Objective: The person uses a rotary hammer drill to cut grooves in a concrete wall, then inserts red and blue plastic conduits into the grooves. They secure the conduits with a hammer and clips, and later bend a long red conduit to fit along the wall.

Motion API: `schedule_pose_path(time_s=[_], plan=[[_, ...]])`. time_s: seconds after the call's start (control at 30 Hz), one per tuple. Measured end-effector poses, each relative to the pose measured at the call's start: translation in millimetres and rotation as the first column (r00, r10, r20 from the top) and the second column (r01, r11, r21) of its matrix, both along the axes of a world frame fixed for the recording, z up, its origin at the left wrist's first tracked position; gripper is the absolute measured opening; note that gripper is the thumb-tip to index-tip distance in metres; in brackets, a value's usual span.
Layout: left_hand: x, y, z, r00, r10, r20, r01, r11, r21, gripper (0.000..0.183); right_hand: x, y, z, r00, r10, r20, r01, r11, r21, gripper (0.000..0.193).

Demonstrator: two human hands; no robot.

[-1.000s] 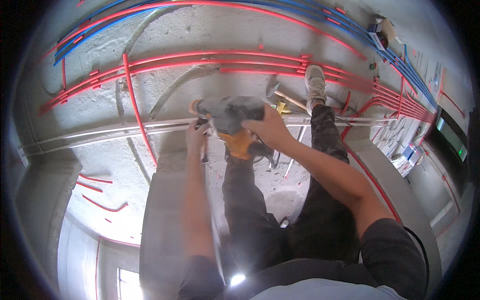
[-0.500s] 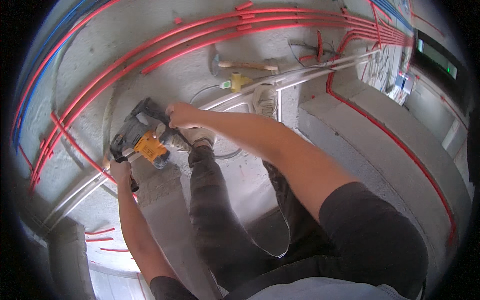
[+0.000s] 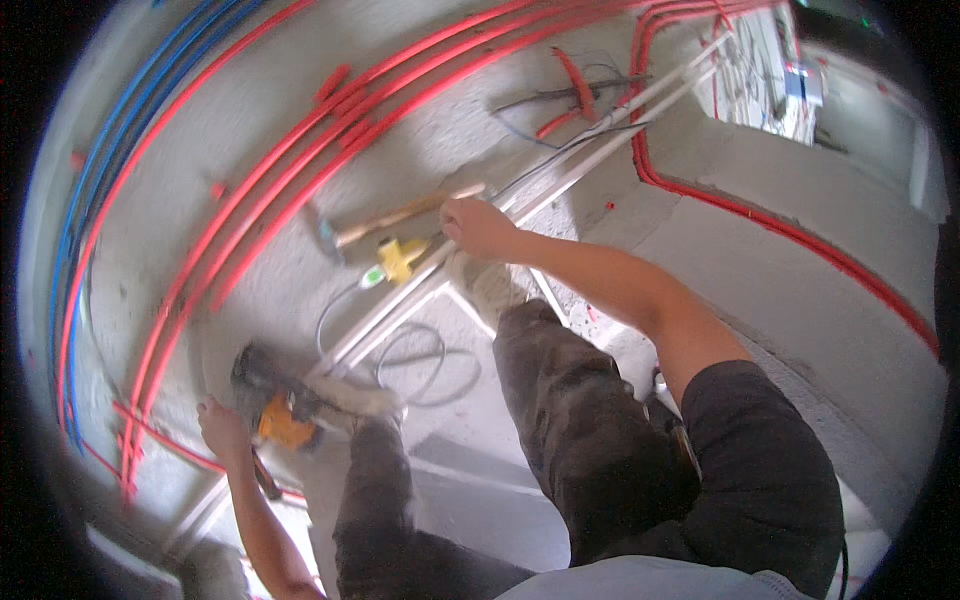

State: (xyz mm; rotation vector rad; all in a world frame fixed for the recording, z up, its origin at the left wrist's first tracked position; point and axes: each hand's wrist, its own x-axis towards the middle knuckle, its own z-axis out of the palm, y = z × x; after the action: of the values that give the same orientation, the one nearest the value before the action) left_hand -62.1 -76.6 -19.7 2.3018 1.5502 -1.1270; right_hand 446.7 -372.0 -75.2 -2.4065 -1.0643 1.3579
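My left hand (image 3: 226, 434) is beside the power hammer (image 3: 284, 428), a dark tool with an orange body. Its fingers look stretched out, off the black side handle near my wrist. The tool leans by my left shoe (image 3: 372, 402). Reaching forward, my right hand (image 3: 480, 229) has curled fingers by the end of a claw-like hammer's wooden handle (image 3: 400, 214) and the dark cord of a yellow power connector (image 3: 396, 260). Whatever those fingers hold is hidden. A white-and-green plug (image 3: 372, 277) with a grey cable joins the connector.
Red conduits (image 3: 330, 170) curve along the rough concrete, with blue pipes (image 3: 95, 200) at far left. White pipes (image 3: 600, 150) cross the floor near my feet. A loop of grey cable (image 3: 440, 365) lies between my shoes. At right is a concrete ledge (image 3: 760, 260).
My left hand has come off the tool's side handle. My right hand has left the tool and moved to the yellow connector and wooden handle. My view has turned and my right leg shifted.
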Motion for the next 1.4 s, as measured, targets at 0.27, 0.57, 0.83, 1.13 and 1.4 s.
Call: schedule_pose_path(time_s=[0.27, 0.57, 0.83, 1.13, 1.4], plan=[[345, -35, -68, 0.365, -0.426, 0.828, 0.707, 0.705, 0.051, 0.033, 88, -14, -28, 0.7, -0.711, -0.058, 0.677, 0.637, 0.368, 0.024], [636, -46, -171, 0.367, -0.445, 0.817, 0.167, 0.896, 0.413, 0.046, 394, 87, -62, 0.514, -0.734, 0.445, 0.221, 0.614, 0.758, 0.035], [679, -64, -152, 0.529, -0.55, 0.646, 0.246, 0.828, 0.504, 0.068, 646, 85, -104, 0.35, -0.102, 0.931, 0.079, 0.994, 0.079, 0.043], [678, -61, -147, 0.57, -0.519, 0.637, 0.26, 0.85, 0.459, 0.063, 700, 73, -124, 0.36, -0.161, 0.919, 0.099, 0.986, 0.134, 0.03], [675, -59, -153, 0.531, -0.553, 0.642, 0.192, 0.817, 0.544, 0.059, 438, 100, -4, 0.88, -0.473, -0.043, 0.367, 0.619, 0.694, 0.044]])
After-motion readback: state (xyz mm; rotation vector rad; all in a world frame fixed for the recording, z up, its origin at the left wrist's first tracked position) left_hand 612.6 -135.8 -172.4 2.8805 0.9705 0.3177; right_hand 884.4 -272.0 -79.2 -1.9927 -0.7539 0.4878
